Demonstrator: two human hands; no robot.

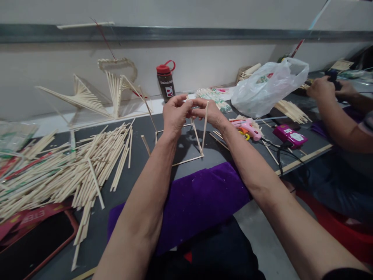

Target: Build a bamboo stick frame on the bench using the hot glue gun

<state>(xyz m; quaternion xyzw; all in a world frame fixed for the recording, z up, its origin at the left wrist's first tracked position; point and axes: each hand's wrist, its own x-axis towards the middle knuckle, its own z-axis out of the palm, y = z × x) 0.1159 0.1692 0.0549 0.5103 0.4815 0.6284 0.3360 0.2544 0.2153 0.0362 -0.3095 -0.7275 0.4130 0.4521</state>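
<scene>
Hands (pixel 190 111) hide the frame's (pixel 188 159) top (mostly).

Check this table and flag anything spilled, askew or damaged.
Loose sticks sprawl in an untidy heap left of the stick frame, some straying close to the phone. The frame's uprights lean at differing angles, perhaps by design. Nothing looks clearly broken.

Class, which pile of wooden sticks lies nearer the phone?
The large, loose pile at the left, beside the phone; the smaller bundle lies at the right, beyond the magenta box.
</scene>
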